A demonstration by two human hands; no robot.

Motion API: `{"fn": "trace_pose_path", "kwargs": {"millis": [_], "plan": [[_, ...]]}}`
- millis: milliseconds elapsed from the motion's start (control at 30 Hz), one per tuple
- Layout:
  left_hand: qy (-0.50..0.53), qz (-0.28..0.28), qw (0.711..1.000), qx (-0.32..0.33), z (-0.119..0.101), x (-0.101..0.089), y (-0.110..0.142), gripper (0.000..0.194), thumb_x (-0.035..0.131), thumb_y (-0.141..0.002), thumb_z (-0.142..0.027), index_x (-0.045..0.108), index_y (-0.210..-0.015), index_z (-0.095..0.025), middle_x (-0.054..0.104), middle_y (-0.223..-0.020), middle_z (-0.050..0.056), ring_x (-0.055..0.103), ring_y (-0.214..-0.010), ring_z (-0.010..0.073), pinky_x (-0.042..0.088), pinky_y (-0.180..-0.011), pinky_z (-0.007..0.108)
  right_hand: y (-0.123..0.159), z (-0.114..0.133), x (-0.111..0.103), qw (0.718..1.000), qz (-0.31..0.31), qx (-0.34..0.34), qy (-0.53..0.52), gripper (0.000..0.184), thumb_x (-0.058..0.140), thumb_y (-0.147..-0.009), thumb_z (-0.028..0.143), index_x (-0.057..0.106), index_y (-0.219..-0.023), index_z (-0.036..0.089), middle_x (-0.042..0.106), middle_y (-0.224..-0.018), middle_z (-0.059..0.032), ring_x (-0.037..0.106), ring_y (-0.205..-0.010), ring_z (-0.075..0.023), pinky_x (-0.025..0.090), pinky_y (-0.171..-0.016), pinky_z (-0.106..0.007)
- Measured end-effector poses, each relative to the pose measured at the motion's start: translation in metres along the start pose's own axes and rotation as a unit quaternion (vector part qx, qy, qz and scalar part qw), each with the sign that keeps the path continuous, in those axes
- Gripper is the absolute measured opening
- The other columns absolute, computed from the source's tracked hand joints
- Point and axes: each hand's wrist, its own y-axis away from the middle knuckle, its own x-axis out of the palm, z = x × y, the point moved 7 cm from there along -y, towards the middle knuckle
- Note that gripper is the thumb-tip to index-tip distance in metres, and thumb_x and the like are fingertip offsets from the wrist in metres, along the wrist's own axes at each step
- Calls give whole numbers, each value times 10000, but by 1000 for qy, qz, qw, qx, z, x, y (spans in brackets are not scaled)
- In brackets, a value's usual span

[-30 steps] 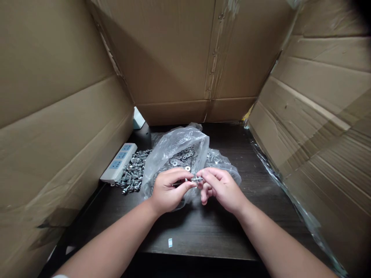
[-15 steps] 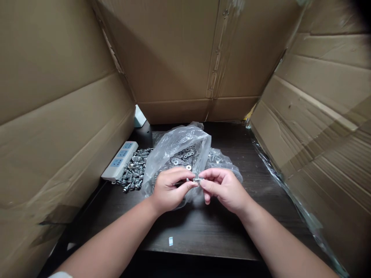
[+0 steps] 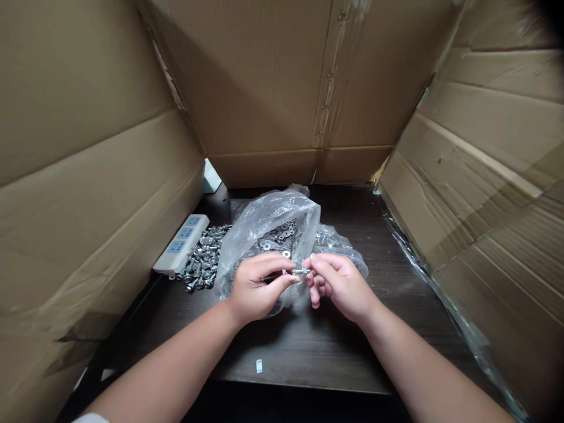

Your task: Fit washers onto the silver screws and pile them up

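Note:
My left hand (image 3: 259,289) pinches a small metal bolt (image 3: 298,272) by its head end between thumb and forefinger, its shank lying level and pointing right. Close to the bolt's free end sits what looks like a nut (image 3: 305,271). My right hand (image 3: 341,286) has its thumb and forefinger closed at that nut, the thumb lying high over the forefinger and the other fingers curled below. Just behind both hands, a clear plastic bag (image 3: 275,205) gapes towards me. Loose washers (image 3: 286,233) lie inside it.
Left of the bag lies a heap of bolts (image 3: 203,258), against a white power strip (image 3: 181,244). Another clear bag (image 3: 339,244) of metal parts rests at the right. A small paper scrap (image 3: 259,366) lies near the dark table's (image 3: 308,364) front edge. Cardboard walls (image 3: 264,88) enclose three sides.
My right thumb has slid upward across the forefinger, baring more of the bolt's end and the nut. My left hand keeps its hold in nearly the same place.

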Motion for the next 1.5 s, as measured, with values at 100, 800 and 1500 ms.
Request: {"fn": "trace_pose_path", "kwargs": {"millis": [100, 800, 1500], "plan": [[9, -14, 998, -53, 6, -1, 0, 69, 760, -731, -151, 729, -794, -154, 721, -733, 52, 677, -656, 143, 557, -597, 225, 3, 8, 2, 999, 10, -49, 20, 275, 724, -801, 349, 648, -996, 172, 633, -790, 0, 639, -500, -110, 544, -467, -241], [-9, 10, 1000, 12, -2, 2, 0, 84, 744, -746, -146, 723, -827, -146, 721, -742, 62, 679, -664, 141, 564, -632, 232, -1, -15, 6, 995, 42, 93, -17, 527, 559, -857, 581, 641, -697, 85, 600, -541, -27, 551, -358, -104, 468, -343, -210], [6, 16, 999, -42, 5, 4, -1, 65, 757, -736, -191, 725, -781, -156, 719, -714, 51, 668, -626, 139, 549, -577, 223, 1, -3, 1, 996, 20, 15, 88, 449, 557, -878, 549, 603, -719, 131, 598, -582, -10, 556, -422, -90, 451, -444, -209]]}}
